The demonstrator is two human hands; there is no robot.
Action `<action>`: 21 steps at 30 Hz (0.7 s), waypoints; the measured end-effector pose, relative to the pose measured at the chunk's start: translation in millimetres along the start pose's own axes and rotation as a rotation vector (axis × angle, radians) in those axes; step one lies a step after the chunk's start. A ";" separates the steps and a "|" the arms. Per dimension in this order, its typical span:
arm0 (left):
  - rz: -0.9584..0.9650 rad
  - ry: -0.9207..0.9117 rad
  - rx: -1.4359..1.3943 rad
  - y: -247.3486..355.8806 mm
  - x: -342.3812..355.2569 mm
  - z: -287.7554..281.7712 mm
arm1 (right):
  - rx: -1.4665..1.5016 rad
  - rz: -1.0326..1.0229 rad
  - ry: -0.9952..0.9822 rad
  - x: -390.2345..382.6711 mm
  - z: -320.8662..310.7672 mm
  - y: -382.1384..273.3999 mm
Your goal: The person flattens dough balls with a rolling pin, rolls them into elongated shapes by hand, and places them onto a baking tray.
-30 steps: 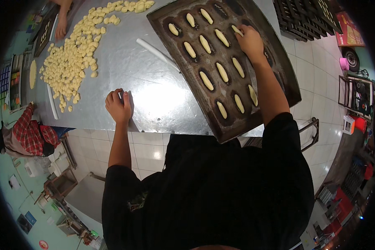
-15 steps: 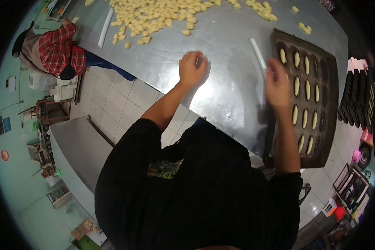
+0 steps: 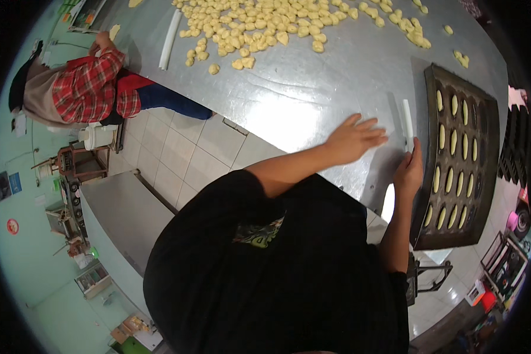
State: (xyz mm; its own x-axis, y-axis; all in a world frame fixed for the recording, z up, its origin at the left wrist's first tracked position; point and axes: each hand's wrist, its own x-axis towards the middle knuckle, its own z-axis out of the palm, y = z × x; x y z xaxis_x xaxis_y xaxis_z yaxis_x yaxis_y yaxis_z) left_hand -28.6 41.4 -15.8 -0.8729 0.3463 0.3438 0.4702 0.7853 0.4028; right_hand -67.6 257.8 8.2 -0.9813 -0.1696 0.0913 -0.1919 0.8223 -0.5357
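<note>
My left hand (image 3: 355,141) is open, palm down with fingers spread, over the bare steel table near its front edge. To its right, my right hand (image 3: 409,171) has thumb and fingers closed around the near end of a slim white rolling pin (image 3: 407,118). The pin points away from me, its dark shadow beside it on the metal. Just right of that hand lies a dark baking tray (image 3: 485,203) with rows of oblong hollows. Pale yellow dough sticks (image 3: 449,180) fill many of the hollows, while several at the right side hold none.
Many small dough balls (image 3: 259,26) spread across the far side of the steel table (image 3: 218,94). A second white rod (image 3: 170,40) lies left of them. Far left, a person in a red plaid shirt (image 3: 85,85) works at the table. Dark stacked trays (image 3: 513,144) stand at right.
My left hand has moved right, closer to my right hand, and its curled fingers have spread. My right hand and the rolling pin have come nearer to me. The whole view has shifted.
</note>
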 end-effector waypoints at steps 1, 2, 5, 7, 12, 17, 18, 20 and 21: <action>-0.004 -0.146 0.104 16.5 -4.1 7.6 | -0.020 0.031 -0.002 -7.9 -5.6 -2.3; -0.069 -0.192 0.012 17.5 -7.1 11.2 | 0.030 0.073 -0.002 -12.4 -7.8 -7.3; -0.068 -0.028 -0.095 10.3 -13.1 -22.6 | 0.141 0.204 -0.247 -28.0 -24.1 -29.1; 0.010 0.063 -0.046 5.2 -23.1 -44.9 | 0.138 -0.229 -0.376 -45.7 -26.9 -35.1; -0.078 -0.156 -0.024 -6.9 -25.0 -42.8 | -0.263 -0.257 -0.063 -55.8 11.7 -39.3; -0.122 -0.153 0.169 -21.1 6.6 -9.9 | -0.411 -0.209 -0.042 -19.0 47.4 -25.3; -0.175 -0.147 0.238 -29.7 26.4 -6.3 | -0.400 -0.195 -0.019 2.3 51.3 -23.1; -0.225 -0.165 0.285 -30.0 59.6 -9.6 | -0.342 -0.125 0.040 43.2 42.6 -23.8; -0.338 -0.179 0.212 -31.6 82.9 -16.1 | -0.290 -0.083 0.091 65.8 38.3 -27.2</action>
State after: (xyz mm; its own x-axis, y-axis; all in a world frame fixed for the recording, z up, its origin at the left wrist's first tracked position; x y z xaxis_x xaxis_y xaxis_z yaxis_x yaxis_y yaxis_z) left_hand -113.7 37.0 13.6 -0.9907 0.1206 0.0629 0.1334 0.9512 0.2784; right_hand -126.3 203.5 -3.4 -0.9568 -0.2041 0.2069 -0.2553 0.9306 -0.2622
